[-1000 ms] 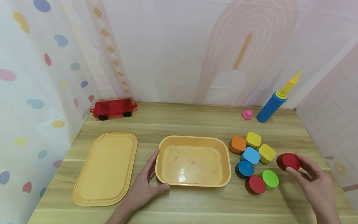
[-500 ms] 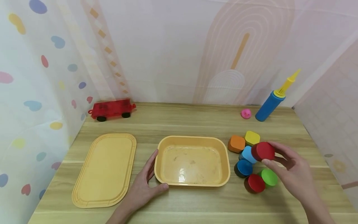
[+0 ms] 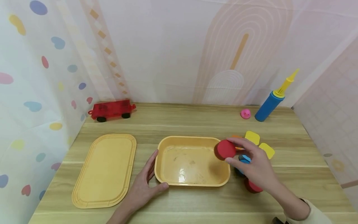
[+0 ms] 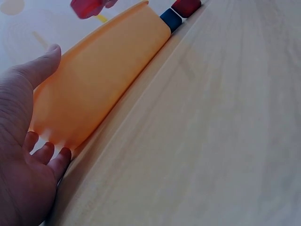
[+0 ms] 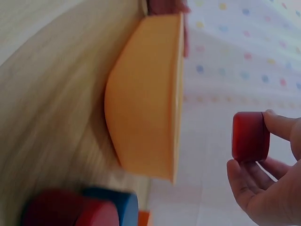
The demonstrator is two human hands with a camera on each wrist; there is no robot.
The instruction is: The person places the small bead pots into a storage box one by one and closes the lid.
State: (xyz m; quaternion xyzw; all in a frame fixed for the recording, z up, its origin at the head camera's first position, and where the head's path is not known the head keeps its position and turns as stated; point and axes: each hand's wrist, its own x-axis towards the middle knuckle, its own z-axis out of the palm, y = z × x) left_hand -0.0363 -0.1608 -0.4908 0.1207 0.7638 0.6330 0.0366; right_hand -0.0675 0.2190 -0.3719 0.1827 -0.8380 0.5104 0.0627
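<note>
My left hand (image 3: 141, 186) holds the left end of a tan plastic box (image 3: 190, 160), thumb by the near rim and fingers against the end wall. In the left wrist view, the fingertips (image 4: 44, 151) meet the box wall low down. Raised over the box's right end is a red round block (image 3: 227, 149), which my right hand (image 3: 255, 165) pinches between thumb and fingers. The right wrist view shows this red block (image 5: 250, 136) above the level of the box rim. Inside, the box has some dark smudges on its floor.
Right of the box, partly behind my right hand, are yellow (image 3: 252, 137), orange, blue and red blocks (image 3: 253, 186). A tan lid (image 3: 106, 169) lies to the left. Along the back stand a red toy wagon (image 3: 113, 109), a pink toy (image 3: 245, 114) and a blue-yellow pump (image 3: 269, 105).
My right hand has carried the red block leftward from beyond the block group to over the box's right end. My left hand stays at the box.
</note>
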